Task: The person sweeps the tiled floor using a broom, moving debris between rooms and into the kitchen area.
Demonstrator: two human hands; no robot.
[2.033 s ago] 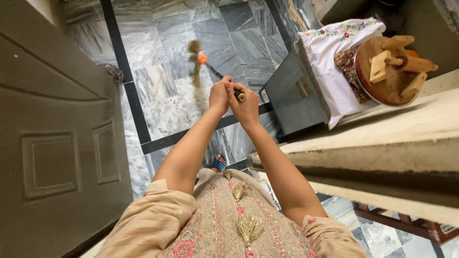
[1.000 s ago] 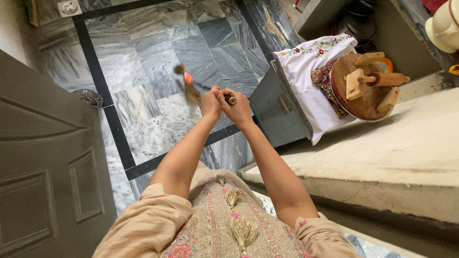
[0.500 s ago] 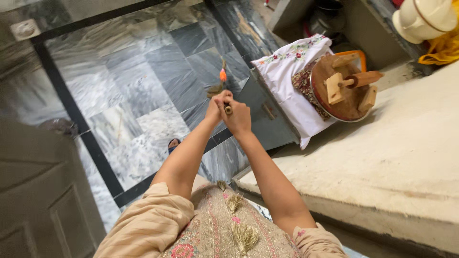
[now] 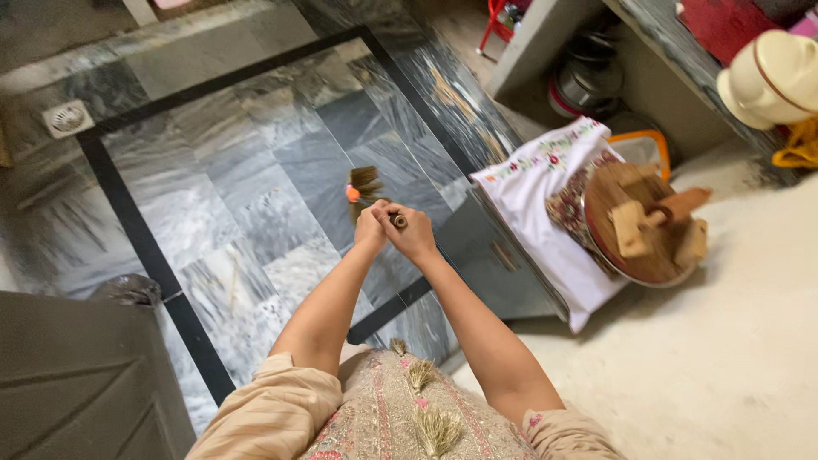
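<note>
Both hands clasped together on the top end of a dark broom handle (image 4: 397,221), held out over the grey marble floor (image 4: 213,196). Left hand (image 4: 370,230) wrapped round the handle, fingers curled tight; right hand (image 4: 415,238) just beside it, touching it, fingers also closed on the handle, whose butt end pokes out between them. Straw-coloured broom head with an orange band (image 4: 361,185) sits just beyond the hands, far side, bristles blurred, low over the floor tiles; cannot tell if it touches them. Right of the hands: grey metal box (image 4: 494,255) draped with a white embroidered cloth (image 4: 545,204), and a round wooden stool turned legs-up (image 4: 652,226) on top of it. Pale concrete counter (image 4: 724,358) fills the near right. Cream lidded container (image 4: 771,77) at far right. Square floor drain (image 4: 68,117) far left. Dark panelled door (image 4: 77,383) at near left. Beige embroidered sleeves at the bottom.
</note>
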